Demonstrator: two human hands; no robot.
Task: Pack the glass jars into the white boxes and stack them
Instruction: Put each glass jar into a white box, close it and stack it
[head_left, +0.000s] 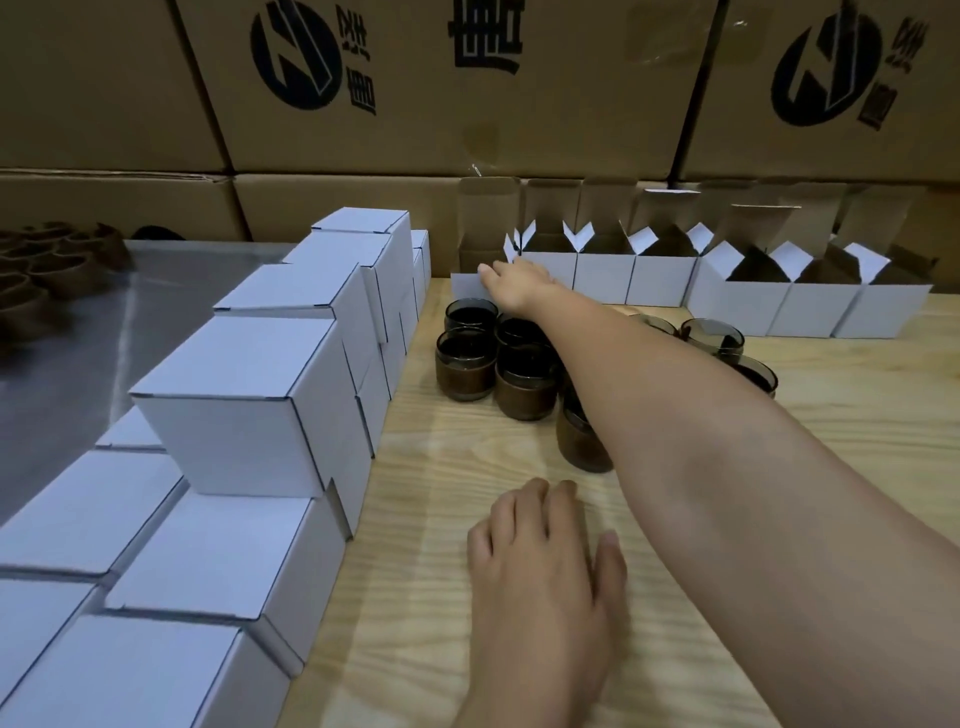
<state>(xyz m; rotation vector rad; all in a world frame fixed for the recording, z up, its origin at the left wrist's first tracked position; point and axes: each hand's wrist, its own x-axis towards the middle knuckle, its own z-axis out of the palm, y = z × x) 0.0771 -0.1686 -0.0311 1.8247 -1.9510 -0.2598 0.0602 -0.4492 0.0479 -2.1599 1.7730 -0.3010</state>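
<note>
Far left: brown ring-shaped pieces (47, 265) heaped on a grey metal sheet (156, 312). What they are is too dim to tell.

Next, closed white cardboard boxes (244, 405), stacked in stepped tiers along the left edge of the pale wooden tabletop (467, 457). They look like finished packs, kept to one side so the middle stays free for work.

Centre front: left hand (540, 566) lies palm down on the wood with fingers loose, holding nothing. Probably bracing the body for the long reach.

Centre: dark smoked-glass jars (465, 364) stand upright in a tight cluster, touching one another. More stand beyond the forearm on the right. None is boxed here, and all are within easy reach of the empties.

Above the jars: right hand (514, 283), arm stretched across the cluster, fingertips on the front rim of the leftmost open white cardboard box (470, 280). The thumb is hidden, so pinching or only touching cannot be told. Likely it means to pull that box nearer the jars.

Right: row of open white boxes (727, 291), side by side with flaps up, ready to fill. Against the back, large brown printed cartons (467, 88) form a wall.

Judgement: a good share is already stacked, with many jars left to pack.
</note>
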